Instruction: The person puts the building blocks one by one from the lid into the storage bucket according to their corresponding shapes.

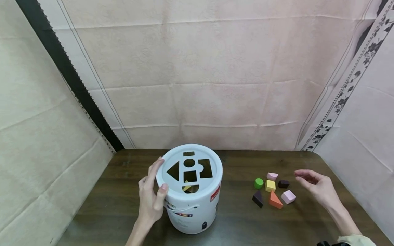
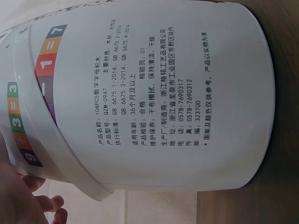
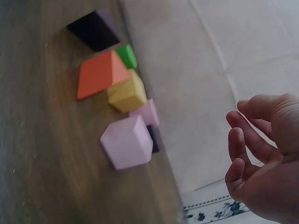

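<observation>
A white bucket (image 1: 197, 218) stands upright on the table, its pale blue lid (image 1: 212, 184) pierced with shaped holes. Something yellow shows through the half-round hole. My left hand (image 1: 152, 194) holds the lid's left edge, thumb in front and fingers further back. My right hand (image 1: 317, 188) hovers right of several blocks, fingers loosely bent and holding nothing. Nearest it are a dark block (image 1: 283, 184) and a lilac cube (image 1: 288, 196). Around them lie a yellow cube (image 1: 270, 186), a pink rounded block (image 1: 272, 176), a green cylinder (image 1: 259, 183), an orange triangular block (image 1: 275, 200) and a dark purple block (image 1: 258, 199).
The dark wooden table (image 1: 123, 205) ends at a pale cloth backdrop (image 1: 215, 85), with more cloth at both sides. A thin white handle (image 2: 70, 163) hangs across the bucket's printed side. A small black object (image 1: 332, 243) shows at the bottom edge by the right sleeve.
</observation>
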A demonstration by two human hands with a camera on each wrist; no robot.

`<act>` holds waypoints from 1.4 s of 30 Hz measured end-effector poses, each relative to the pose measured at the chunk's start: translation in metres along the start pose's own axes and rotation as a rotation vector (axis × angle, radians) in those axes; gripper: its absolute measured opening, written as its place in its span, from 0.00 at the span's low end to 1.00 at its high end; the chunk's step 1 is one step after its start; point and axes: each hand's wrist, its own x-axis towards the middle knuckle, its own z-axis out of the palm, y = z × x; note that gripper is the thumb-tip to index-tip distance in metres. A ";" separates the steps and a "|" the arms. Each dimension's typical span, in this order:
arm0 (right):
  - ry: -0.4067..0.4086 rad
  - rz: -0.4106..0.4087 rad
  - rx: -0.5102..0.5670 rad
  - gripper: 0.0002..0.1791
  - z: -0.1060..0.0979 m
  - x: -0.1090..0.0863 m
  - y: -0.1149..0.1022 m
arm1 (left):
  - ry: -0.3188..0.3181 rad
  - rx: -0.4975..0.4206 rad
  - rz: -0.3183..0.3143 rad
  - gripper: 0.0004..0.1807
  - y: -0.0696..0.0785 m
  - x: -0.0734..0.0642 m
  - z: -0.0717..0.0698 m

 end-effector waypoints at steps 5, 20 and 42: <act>-0.014 0.006 0.000 0.14 0.005 -0.002 0.018 | -0.003 0.005 0.003 0.36 0.000 0.000 -0.001; -0.065 0.042 0.031 0.16 0.019 -0.006 0.054 | -0.018 0.014 0.001 0.35 0.001 -0.002 -0.001; -0.160 0.044 0.079 0.21 0.027 0.006 0.067 | -0.012 0.017 0.007 0.36 0.002 0.001 0.000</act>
